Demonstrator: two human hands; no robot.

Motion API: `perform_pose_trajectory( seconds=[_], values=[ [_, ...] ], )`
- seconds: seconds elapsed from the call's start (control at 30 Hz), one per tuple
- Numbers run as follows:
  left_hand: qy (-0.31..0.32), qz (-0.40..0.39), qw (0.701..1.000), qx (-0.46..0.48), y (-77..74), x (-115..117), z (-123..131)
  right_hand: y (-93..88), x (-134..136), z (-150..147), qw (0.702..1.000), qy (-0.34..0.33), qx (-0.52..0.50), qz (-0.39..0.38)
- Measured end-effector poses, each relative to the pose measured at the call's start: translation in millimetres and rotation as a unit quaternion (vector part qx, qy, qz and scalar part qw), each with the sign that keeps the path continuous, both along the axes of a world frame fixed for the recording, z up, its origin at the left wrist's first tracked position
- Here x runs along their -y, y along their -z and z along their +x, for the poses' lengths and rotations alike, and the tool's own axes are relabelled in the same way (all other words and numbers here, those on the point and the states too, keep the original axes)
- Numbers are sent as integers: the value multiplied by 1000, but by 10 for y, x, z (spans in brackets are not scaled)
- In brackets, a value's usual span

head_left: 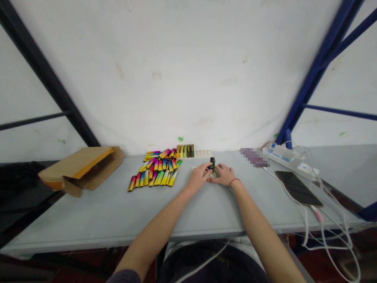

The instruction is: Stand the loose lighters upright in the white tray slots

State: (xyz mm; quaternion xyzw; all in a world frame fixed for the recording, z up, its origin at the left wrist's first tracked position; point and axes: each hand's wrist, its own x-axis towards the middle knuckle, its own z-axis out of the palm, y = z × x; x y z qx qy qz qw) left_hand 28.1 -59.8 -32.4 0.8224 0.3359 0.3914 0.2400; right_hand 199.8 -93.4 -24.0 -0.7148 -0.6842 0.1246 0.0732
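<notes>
My left hand [199, 176] and my right hand [225, 175] meet at the middle of the grey table [112, 212]. Between their fingertips stands a small dark lighter-like stick [212, 162] with a green band, upright over a white tray [194, 169] that is mostly hidden by my hands. Both hands touch the stick; which fingers grip it is too small to tell. To the left lies a heap of several rainbow-coloured sticks [156, 171]. Behind it, a white slotted tray [203, 153] holds a row of sticks [185, 151] at its left end.
An open brown cardboard box [79, 169] lies at the table's left end. At the right are a white power strip [287, 157], a dark phone [299, 188] and loose white cables [324, 232]. Blue and black rack posts flank a white wall.
</notes>
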Motion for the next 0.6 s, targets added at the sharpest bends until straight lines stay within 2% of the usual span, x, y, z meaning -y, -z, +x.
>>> perform_pose_trajectory(
  seconds=[0.17,0.37,0.47,0.6],
  values=[
    [-37,-12,999,-3,21,-8,-11,16,-8,7,1000,-3,1,9],
    [-15,42,998,-43,-18,0,-35,15,-8,5,1000,-1,1,5],
    [-8,71,995,-77,-34,11,-42,7,-5,3,1000,-1,1,4],
    [-44,84,986,-140,-16,39,-35,4,-1,1,1000,2,3,3]
  ],
)
